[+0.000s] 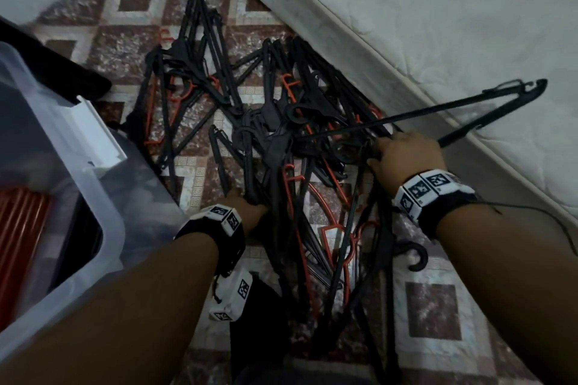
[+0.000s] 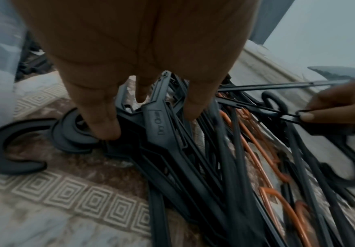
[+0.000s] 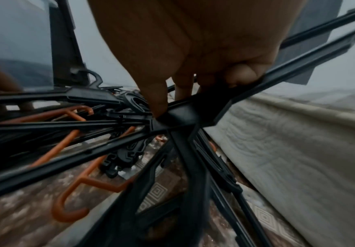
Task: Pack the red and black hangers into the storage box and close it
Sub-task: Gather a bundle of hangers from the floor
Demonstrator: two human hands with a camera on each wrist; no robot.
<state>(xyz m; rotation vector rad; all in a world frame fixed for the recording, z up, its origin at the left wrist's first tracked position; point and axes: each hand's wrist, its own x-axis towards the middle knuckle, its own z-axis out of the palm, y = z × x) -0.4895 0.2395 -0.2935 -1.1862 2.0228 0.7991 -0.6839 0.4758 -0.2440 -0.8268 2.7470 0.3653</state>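
One mattress (image 1: 438,9) occupies the upper right of the head view, its piped edge running diagonally down to the right. One patterned rug (image 1: 131,0) covers the floor beneath everything else.

One translucent storage box (image 1: 103,197) sits at the left, open, with red hangers (image 1: 18,222) already lying inside; their number cannot be counted. One dark lid-like panel (image 1: 62,62) lies just beyond the box's far corner.

One tangled pile of hangers (image 1: 266,122) lies on the rug between box and mattress. Black ones dominate; at least five red ones show within it. An exact total cannot be told, as the pieces overlap.

One black hanger (image 1: 453,109) is tilted up out of the pile toward the mattress, its far end over the mattress edge.

Two hands are in view. The right hand (image 1: 406,156) pinches the neck of that raised hanger between thumb and fingers. The left hand (image 1: 250,206) is at the near-left side of the pile, fingers (image 2: 106,123) pointing down and pressing on a stack of black hangers by their hooks; whether they curl round any cannot be told.
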